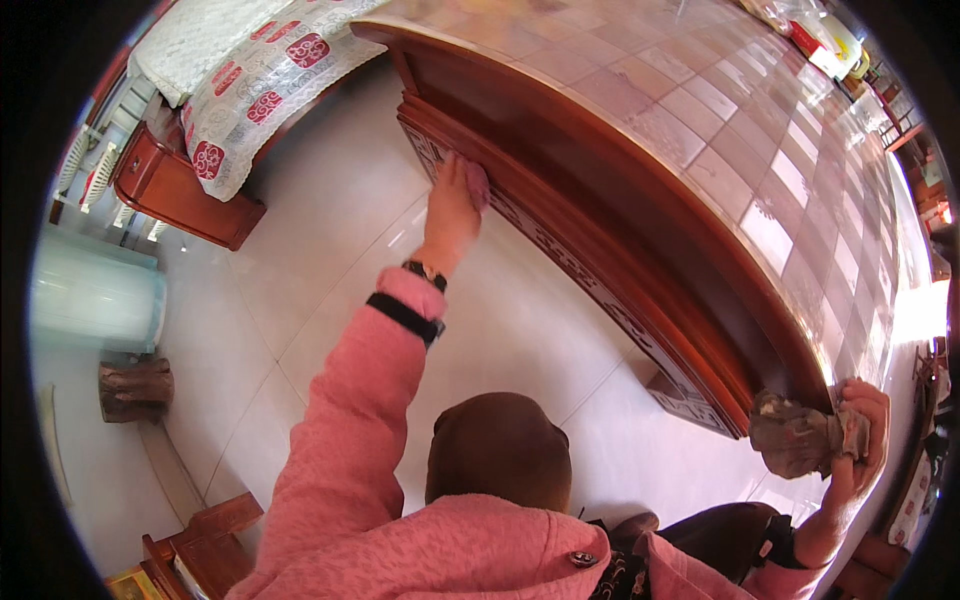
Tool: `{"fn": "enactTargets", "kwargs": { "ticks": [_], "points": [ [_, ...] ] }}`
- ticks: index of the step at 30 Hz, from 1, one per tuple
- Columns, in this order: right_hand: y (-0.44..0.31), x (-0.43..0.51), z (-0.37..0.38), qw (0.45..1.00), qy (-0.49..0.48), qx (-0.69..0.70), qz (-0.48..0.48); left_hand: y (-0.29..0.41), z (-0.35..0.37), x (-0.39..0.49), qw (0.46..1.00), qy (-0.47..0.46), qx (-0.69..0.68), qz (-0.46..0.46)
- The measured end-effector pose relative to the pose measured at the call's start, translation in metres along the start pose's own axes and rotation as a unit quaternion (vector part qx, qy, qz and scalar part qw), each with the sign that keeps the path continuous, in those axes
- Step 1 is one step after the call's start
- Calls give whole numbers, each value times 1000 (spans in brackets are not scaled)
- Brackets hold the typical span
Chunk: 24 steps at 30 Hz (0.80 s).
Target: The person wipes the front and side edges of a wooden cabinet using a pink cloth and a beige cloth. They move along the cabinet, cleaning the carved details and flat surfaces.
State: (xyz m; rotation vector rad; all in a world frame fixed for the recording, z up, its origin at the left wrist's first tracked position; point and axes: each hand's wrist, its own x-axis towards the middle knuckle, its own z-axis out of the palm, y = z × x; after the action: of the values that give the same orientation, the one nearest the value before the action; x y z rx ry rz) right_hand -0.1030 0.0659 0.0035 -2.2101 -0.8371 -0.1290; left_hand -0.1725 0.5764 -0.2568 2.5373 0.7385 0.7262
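My left hand [454,206] reaches out low at the near side of a reddish-brown wooden table [637,217]. Its fingers press a pinkish-purple cloth [477,186] against the carved trim below the tabletop. At the right, my right hand [862,442] holds a crumpled brown cloth [791,435] by the table's right corner; part of this cloth hangs down beside the edge. The tabletop [675,120] has a glossy checkered surface.
A wooden bed or bench with a patterned cover [262,82] stands at the upper left. A translucent bluish bin [105,292] and a brown stump-like object [136,390] are at the left. Wooden furniture [202,551] stands at the lower left. Packages [821,45] lie on the table's far end.
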Motion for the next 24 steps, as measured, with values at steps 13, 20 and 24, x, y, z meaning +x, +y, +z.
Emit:
{"fn": "enactTargets", "kwargs": {
  "ticks": [13,20,24],
  "points": [
    [0,5,0,1000,5,-30,-4,-126,-33,114,991,-50,125,-21],
    [5,3,0,999,5,-40,-19,-131,-25,116,954,-65,294,15],
    [8,3,-3,997,-16,-59,-44,-89,-14,69,992,10,114,56]
  ]
}}
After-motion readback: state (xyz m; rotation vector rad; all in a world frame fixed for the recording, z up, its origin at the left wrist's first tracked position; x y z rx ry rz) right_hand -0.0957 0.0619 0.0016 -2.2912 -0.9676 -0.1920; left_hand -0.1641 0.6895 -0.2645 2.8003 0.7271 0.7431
